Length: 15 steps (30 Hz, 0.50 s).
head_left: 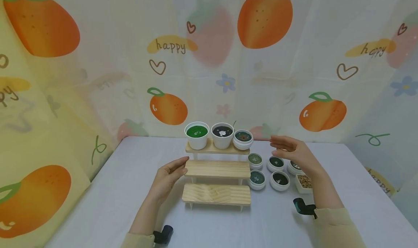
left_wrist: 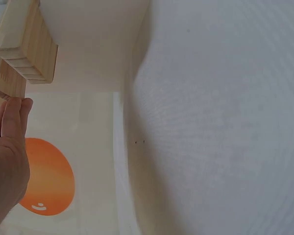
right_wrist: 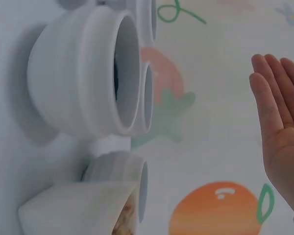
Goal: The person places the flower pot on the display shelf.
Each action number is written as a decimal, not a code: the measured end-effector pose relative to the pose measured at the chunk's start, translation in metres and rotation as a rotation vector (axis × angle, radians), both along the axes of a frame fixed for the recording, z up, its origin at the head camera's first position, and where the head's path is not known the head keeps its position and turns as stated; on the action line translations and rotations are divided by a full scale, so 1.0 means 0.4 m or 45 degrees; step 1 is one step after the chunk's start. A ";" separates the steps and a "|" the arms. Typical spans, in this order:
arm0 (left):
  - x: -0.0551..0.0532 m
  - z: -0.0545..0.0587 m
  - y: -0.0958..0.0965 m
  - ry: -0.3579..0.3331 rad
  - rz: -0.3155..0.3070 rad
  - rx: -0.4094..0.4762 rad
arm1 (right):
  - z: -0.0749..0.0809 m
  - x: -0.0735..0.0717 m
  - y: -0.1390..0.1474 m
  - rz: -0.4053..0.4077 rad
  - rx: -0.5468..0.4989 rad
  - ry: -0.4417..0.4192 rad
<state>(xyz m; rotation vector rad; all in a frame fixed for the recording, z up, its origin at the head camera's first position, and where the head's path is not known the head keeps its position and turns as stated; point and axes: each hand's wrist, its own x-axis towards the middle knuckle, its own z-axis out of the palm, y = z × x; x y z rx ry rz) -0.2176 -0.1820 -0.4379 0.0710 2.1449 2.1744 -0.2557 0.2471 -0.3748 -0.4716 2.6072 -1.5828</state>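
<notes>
A wooden three-tier stand [head_left: 216,193] is on the table, its lower and middle boards bare. Two white cups, one with green filling [head_left: 197,131] and one with dark filling [head_left: 223,131], are on the top board beside a small white pot [head_left: 243,139]. My left hand [head_left: 166,179] is at the left end of the middle board [head_left: 217,169]; its straight fingertips touch the wood [left_wrist: 12,81]. My right hand [head_left: 298,155], fingers extended and nothing in them, is raised above the small pots on the right. In the right wrist view its palm [right_wrist: 286,142] shows.
Several small white pots with green or dark filling, among them one at the front [head_left: 279,181], are right of the stand. A white square dish [head_left: 305,183] of tan bits is partly behind the right forearm. A fruit-print cloth [head_left: 209,88] hangs behind the white table [head_left: 107,204].
</notes>
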 end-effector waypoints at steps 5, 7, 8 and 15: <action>0.000 0.002 -0.003 0.004 -0.004 -0.002 | -0.019 0.011 0.046 -0.025 -0.054 0.028; 0.002 0.003 -0.003 0.002 -0.010 0.002 | -0.027 0.016 0.064 -0.027 -0.074 0.034; 0.002 0.003 -0.003 -0.001 -0.011 0.003 | -0.031 0.019 0.073 -0.026 -0.079 0.036; 0.005 0.002 0.000 -0.007 -0.002 0.006 | -0.057 0.041 0.137 0.012 -0.106 0.061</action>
